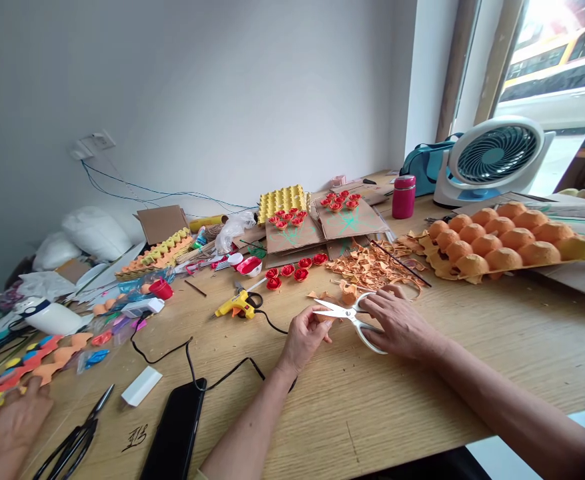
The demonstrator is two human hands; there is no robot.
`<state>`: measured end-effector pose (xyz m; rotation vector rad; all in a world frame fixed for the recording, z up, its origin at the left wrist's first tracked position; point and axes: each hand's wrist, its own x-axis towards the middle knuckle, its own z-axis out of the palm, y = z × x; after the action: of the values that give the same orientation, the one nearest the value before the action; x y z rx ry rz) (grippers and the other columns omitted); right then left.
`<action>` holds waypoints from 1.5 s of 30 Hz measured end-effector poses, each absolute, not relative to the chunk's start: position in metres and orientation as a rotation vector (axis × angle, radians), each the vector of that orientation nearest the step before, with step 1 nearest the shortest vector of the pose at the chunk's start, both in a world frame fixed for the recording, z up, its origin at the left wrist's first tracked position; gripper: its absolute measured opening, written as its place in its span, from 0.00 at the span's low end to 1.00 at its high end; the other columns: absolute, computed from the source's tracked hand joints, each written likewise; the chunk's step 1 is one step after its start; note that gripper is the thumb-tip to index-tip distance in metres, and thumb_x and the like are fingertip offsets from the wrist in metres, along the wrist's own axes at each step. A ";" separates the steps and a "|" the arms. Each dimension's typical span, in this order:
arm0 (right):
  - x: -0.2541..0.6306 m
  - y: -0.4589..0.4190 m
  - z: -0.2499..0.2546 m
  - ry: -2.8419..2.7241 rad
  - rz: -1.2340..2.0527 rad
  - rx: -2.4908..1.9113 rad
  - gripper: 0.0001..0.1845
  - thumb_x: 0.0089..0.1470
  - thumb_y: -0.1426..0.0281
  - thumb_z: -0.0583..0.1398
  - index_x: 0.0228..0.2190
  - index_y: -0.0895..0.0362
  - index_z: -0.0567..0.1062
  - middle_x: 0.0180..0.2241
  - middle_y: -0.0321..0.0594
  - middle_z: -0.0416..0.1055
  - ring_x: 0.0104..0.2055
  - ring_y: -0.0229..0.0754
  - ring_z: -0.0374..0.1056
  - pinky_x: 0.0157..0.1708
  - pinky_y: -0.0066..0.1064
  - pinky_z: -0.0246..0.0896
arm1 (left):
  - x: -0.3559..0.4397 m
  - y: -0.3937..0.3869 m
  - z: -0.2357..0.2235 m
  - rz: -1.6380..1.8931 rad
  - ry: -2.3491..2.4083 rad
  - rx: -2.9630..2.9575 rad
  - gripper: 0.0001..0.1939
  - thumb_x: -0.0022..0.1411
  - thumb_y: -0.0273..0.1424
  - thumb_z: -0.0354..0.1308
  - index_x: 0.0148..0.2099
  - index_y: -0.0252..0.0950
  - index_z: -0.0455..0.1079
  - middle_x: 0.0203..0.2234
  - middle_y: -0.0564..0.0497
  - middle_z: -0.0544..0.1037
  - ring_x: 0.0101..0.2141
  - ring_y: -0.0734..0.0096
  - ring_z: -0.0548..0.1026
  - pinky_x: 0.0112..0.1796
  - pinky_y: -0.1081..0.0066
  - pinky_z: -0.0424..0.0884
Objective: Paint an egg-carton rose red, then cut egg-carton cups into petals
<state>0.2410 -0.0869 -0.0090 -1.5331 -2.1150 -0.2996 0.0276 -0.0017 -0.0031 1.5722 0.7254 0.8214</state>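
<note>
1. Pale wall [252, 100] behind, wooden desk [397, 413] below: from my end of the feed, the work sits at the desk's near middle.
2. I have the left hand [302, 341] with its fingers pinching a small orange piece [326, 319], mostly hidden by fingertips and blades.
3. The right hand [401, 327] has its fingers curled through the handles of white scissors [347, 313]; the blades stand parted right at that piece, so I judge this one part-cut.
4. Done, as far as I can see: loose red cups [301, 274] sit beyond the hands, and more red cups [342, 200] rest in clusters on two cardboard sheets [297, 238] marked with green lines.
5. The heap of orange scraps [367, 265] tells me plenty of trimming is behind us. One loose orange cup [348, 292] lies just past the scissors, unpainted.
6. Left over, in my judgement: the big orange egg tray [502, 240] on the right holds many uncut cups.
7. The yellow glue gun [239, 305] lies on the desk, untouched by either hand.
</note>
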 end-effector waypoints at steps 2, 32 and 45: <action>0.240 -0.087 -0.009 -2.124 -0.295 -1.528 0.11 0.60 0.60 0.57 0.38 0.54 0.70 0.37 0.42 0.74 0.40 0.46 0.66 0.50 0.42 0.48 | 0.028 -0.002 -0.002 0.810 0.724 1.570 0.14 0.53 0.35 0.62 0.40 0.32 0.72 0.25 0.54 0.73 0.21 0.77 0.68 0.25 0.72 0.74; 0.245 -0.086 -0.007 -2.082 -0.300 -1.532 0.12 0.61 0.61 0.56 0.29 0.55 0.68 0.29 0.40 0.74 0.30 0.42 0.66 0.41 0.37 0.51 | 0.025 0.001 -0.008 0.853 0.742 1.594 0.15 0.54 0.31 0.61 0.45 0.32 0.71 0.28 0.53 0.73 0.27 0.75 0.71 0.27 0.74 0.76; 0.242 -0.086 -0.007 -2.170 -0.318 -1.453 0.12 0.64 0.62 0.55 0.32 0.55 0.71 0.29 0.38 0.75 0.31 0.41 0.67 0.46 0.38 0.49 | 0.026 0.000 -0.005 0.883 0.716 1.592 0.10 0.54 0.31 0.62 0.39 0.33 0.71 0.28 0.53 0.74 0.26 0.76 0.70 0.26 0.75 0.76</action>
<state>0.2417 -0.0857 -0.0067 -1.4531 -2.1699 -0.3184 0.0264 0.0003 -0.0054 1.5919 0.7161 0.8827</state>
